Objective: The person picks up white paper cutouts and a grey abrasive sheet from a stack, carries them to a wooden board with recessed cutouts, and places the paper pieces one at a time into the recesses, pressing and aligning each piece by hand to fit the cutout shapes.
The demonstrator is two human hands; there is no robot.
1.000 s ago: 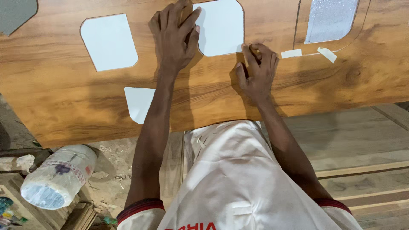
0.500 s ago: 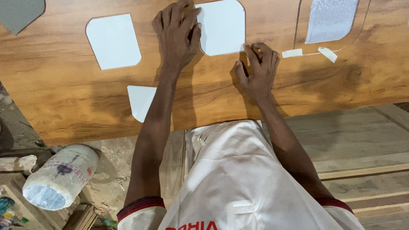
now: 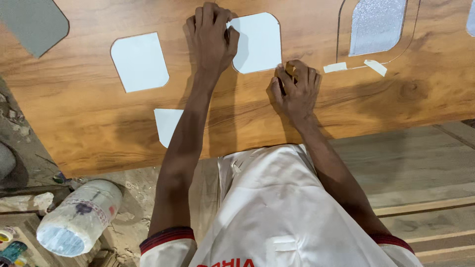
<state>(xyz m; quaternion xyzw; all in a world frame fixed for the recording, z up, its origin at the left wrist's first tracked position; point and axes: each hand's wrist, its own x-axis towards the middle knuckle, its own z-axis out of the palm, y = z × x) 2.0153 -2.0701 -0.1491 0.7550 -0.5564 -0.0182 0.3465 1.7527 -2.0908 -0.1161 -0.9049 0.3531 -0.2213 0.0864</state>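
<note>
We see a wide wood-grain laminate board point(image 3: 99, 123) with several rounded-corner white cut-out panels lying flat before the person. The left hand point(image 3: 212, 37) is spread flat, fingers close together, pressing down on the board along the left edge of the middle rounded white panel point(image 3: 258, 42). The right hand point(image 3: 295, 89) is curled, fingertips bunched at that panel's lower right corner; whether it pinches anything we cannot tell. Another rounded white panel point(image 3: 139, 62) lies well to the left, and two small strips of pale tape point(image 3: 356, 66) sit just right of the right hand. A white plastic jar point(image 3: 79, 217) lies on the dusty floor below.
</note>
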